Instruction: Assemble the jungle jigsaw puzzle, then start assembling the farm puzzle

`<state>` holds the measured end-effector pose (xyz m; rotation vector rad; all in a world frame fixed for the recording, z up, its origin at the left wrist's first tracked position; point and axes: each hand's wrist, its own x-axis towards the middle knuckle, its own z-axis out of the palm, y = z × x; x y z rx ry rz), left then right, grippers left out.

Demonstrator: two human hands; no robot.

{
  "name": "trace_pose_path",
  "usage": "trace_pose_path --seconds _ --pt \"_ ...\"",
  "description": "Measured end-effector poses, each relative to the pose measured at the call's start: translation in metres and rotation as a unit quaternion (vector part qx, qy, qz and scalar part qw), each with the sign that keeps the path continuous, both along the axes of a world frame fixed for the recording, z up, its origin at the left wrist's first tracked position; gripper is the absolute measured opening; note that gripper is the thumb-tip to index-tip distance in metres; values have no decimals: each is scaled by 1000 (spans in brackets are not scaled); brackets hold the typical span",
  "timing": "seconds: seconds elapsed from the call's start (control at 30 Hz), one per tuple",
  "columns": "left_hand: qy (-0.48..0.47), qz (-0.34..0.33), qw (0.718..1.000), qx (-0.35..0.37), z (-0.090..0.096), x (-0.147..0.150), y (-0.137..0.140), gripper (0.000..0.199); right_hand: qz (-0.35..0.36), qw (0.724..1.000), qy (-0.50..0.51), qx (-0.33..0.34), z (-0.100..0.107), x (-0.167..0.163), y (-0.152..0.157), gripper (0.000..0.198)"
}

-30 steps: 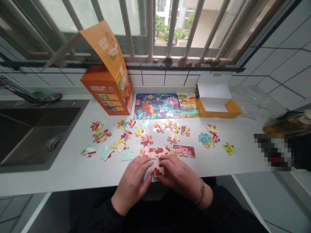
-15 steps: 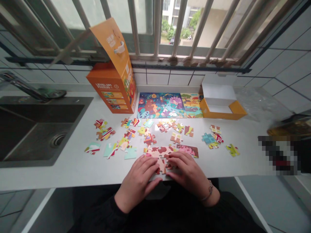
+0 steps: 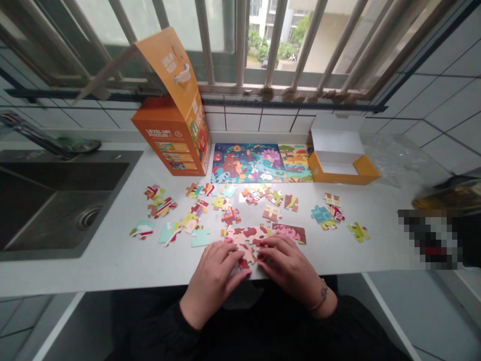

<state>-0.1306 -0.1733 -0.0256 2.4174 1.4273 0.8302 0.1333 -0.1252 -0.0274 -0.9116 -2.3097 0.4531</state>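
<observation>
My left hand (image 3: 216, 275) pinches a cream puzzle piece with red-brown patches (image 3: 247, 254), tilted, between thumb and fingers at the counter's front. Close on its right, my right hand (image 3: 285, 261) is curled, thumb below and fingers above, round another puzzle piece that is almost wholly hidden. Just beyond both hands lies a joined strip with a brown-spotted cow pattern (image 3: 250, 233). A pink and brown puzzle piece (image 3: 291, 232) adjoins its right end, partly behind my right fingers.
Loose puzzle pieces (image 3: 201, 237) are scattered left, beyond and right (image 3: 322, 214) of my hands. Behind them stand an orange puzzle box (image 3: 167, 143), a colourful picture sheet (image 3: 248, 163) and an open yellow box (image 3: 343, 175). A sink (image 3: 137, 170) is at the left.
The cream piece in my left hand has turned and tilted, and my left thumb has come up against its lower edge. My right fingers have curled in more; their piece shows less.
</observation>
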Motion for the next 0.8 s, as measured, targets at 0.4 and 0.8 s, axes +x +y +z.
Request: trace_pose_path --seconds 0.4,0.8 --pt "52 -56 997 12 8 -10 -10 32 1 1000 11 -10 2 0 1 23" --pt "0 -112 990 86 0 -18 -28 55 -41 996 77 -1 4 8 -4 30"
